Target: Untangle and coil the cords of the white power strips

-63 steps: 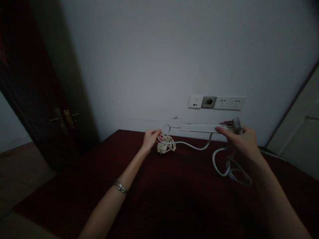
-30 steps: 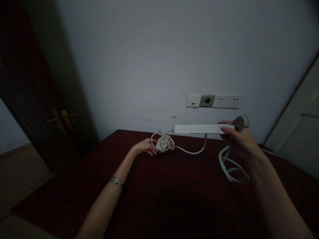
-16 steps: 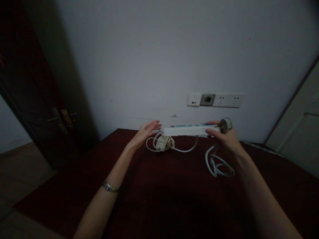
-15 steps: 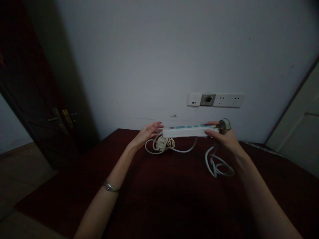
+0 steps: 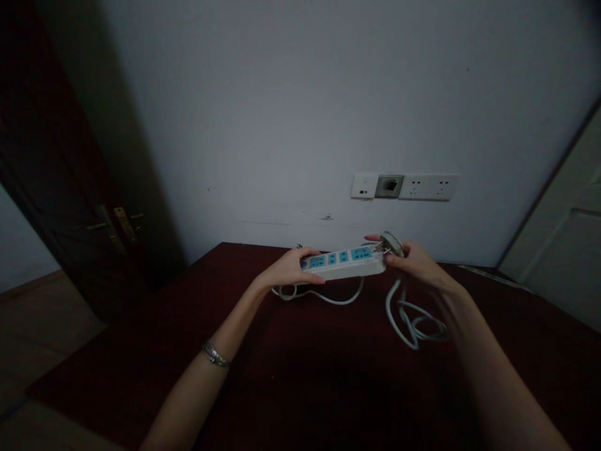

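Observation:
Above the table I hold a white power strip [image 5: 347, 270] with blue sockets, its socket face tilted up towards me. My left hand [image 5: 292, 269] is closed around its left end. At the other end my right hand [image 5: 416, 262] grips a plug [image 5: 392, 243] whose metal prongs point left, close over the strip's right end. Whether the right fingers also touch the strip I cannot tell. A white cord [image 5: 416, 322] hangs in loops below my right hand. Behind the strip, another cord [image 5: 340, 303] curves along the tabletop, partly hidden.
The dark red table [image 5: 300, 376] stands against a pale wall [image 5: 263, 125]. Wall sockets [image 5: 427, 186] sit above its back edge, beside a grey-framed outlet [image 5: 389, 186]. A dark door [image 5: 56, 163] with a brass handle is at left, a pale door [image 5: 563, 250] at right.
My left hand has closed on the strip's left end. The strip has tipped to show its sockets and shifted slightly down. My right hand has moved left, from the strip to the plug.

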{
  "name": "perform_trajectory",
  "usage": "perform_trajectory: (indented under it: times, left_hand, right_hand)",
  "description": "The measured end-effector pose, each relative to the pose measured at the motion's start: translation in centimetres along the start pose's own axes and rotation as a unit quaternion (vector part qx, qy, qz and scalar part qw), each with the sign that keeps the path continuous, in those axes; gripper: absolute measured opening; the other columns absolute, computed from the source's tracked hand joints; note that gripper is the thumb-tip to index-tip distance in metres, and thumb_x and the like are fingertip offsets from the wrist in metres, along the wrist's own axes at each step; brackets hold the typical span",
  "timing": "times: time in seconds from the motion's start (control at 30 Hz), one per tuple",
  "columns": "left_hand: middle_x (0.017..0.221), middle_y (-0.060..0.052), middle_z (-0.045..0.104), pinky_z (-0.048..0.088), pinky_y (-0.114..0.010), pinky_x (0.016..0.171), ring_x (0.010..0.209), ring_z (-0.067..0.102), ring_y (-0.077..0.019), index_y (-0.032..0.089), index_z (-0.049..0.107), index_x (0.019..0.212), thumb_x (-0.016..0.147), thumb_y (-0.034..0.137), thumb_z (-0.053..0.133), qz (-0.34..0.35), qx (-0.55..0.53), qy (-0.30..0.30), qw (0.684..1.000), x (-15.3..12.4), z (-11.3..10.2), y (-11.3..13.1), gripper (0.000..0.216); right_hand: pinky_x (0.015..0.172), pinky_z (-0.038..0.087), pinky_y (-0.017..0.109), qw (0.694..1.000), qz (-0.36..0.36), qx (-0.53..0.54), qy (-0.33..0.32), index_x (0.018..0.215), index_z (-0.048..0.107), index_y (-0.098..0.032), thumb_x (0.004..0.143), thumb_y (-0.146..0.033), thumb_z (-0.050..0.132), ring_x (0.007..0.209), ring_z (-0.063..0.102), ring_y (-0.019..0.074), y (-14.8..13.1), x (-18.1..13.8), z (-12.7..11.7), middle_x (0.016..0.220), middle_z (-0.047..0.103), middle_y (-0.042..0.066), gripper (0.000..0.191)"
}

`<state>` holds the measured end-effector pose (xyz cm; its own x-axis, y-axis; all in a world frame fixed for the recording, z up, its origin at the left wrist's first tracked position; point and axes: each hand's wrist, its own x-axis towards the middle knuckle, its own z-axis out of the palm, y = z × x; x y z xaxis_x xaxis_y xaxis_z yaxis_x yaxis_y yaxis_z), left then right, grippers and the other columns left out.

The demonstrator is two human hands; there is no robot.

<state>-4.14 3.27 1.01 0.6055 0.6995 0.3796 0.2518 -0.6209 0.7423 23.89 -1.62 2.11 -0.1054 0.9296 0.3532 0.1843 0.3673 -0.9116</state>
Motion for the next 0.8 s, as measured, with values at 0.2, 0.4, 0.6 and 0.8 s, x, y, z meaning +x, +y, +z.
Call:
perform_trajectory:
  times: [0.2,0.4,0.6,0.8]
  left_hand:
    - [0.099,-0.007,0.065,0.046,-0.029,0.075,0.087,0.059,-0.0211,0.02,0.065,0.104,0.055,0.027,0.074,0.044,0.041,-0.16,0.985,-0.7,-1.6,-0.5,0.05]
    - [0.092,-0.006,0.065,0.045,-0.03,0.069,0.079,0.059,-0.0207,0.021,0.063,0.102,0.059,0.03,0.073,0.088,0.106,-0.313,0.94,-0.2,3.8,-1.7,0.045]
    - [0.103,-0.01,0.061,0.043,-0.035,0.076,0.095,0.055,-0.0282,0.021,0.055,0.109,0.059,0.043,0.072,0.068,0.249,-0.346,0.902,-0.1,8.2,-2.9,0.056]
    - [0.118,-0.013,0.045,0.037,-0.049,0.089,0.112,0.043,-0.0317,0.021,0.045,0.118,0.063,0.053,0.065,-0.008,0.277,-0.391,0.878,-0.8,10.0,-2.6,0.066]
  right_hand:
    - [0.048,0.041,0.021,0.996,0.032,-0.022,0.084,0.094,0.071,-0.019,0.055,-0.033,0.078,0.06,0.055,0.0116,1.1,-0.1,-2.4,0.082,0.067,0.004,0.042]
    - [0.038,0.028,0.016,0.991,0.034,-0.023,0.125,0.096,0.071,-0.02,0.062,-0.038,0.073,0.045,0.037,0.0036,1.7,0.5,-1.8,0.066,0.058,-0.003,0.038]
    - [0.044,0.04,0.019,0.987,-0.034,-0.015,0.157,0.086,0.071,-0.02,0.065,-0.036,0.07,0.051,0.049,0.0062,2.1,1.3,-0.5,0.083,0.067,0.001,0.027]
    - [0.062,0.052,0.025,0.984,-0.072,0.015,0.162,0.085,0.072,-0.024,0.065,-0.039,0.071,0.08,0.062,0.0164,1.8,1.5,0.3,0.098,0.068,0.002,0.025]
